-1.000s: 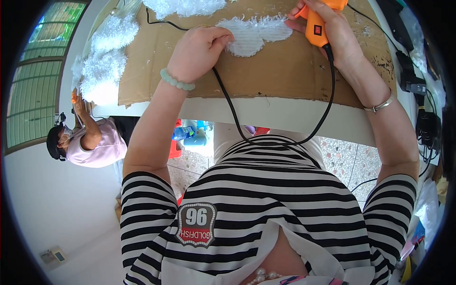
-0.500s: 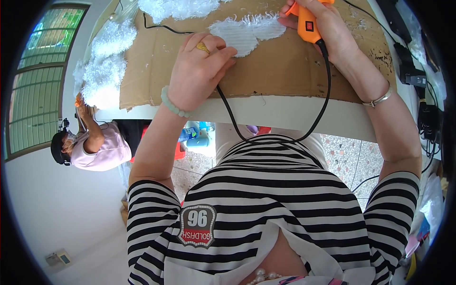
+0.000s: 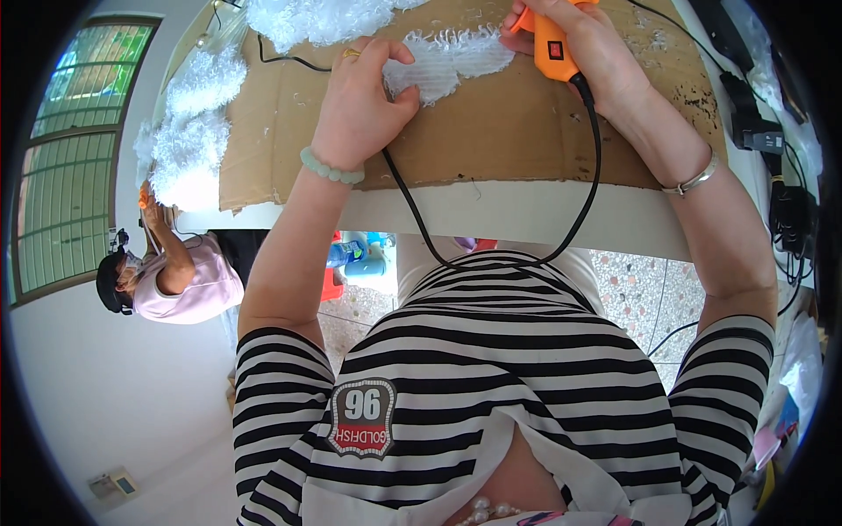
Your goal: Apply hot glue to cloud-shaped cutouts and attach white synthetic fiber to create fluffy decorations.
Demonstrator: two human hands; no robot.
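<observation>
My right hand [image 3: 605, 66] is wrapped round an orange corded hand tool [image 3: 554, 54] with a red switch on its side; the tool's working end is cut off or hidden at the top edge. A ragged white ribbed piece of fabric [image 3: 447, 66] with a fringed far edge lies flat on brown cardboard [image 3: 517, 131]. At its left end is my left hand [image 3: 364, 105], thumb and forefinger apart and holding nothing I can see. The tool's black cord [image 3: 599, 149] loops down in front of my waist, then back up under my left hand.
Fluffy white material [image 3: 193, 123] is heaped along the left side, and another heap [image 3: 320, 19] lies at the far edge. Black adapters and cables [image 3: 789, 219] run down the right. A person in a pink top [image 3: 193, 280] works at the left, holding something orange.
My left hand's thumb and forefinger have parted from their closed pose at the white fabric's edge. The right hand with the orange tool has shifted slightly left in the picture.
</observation>
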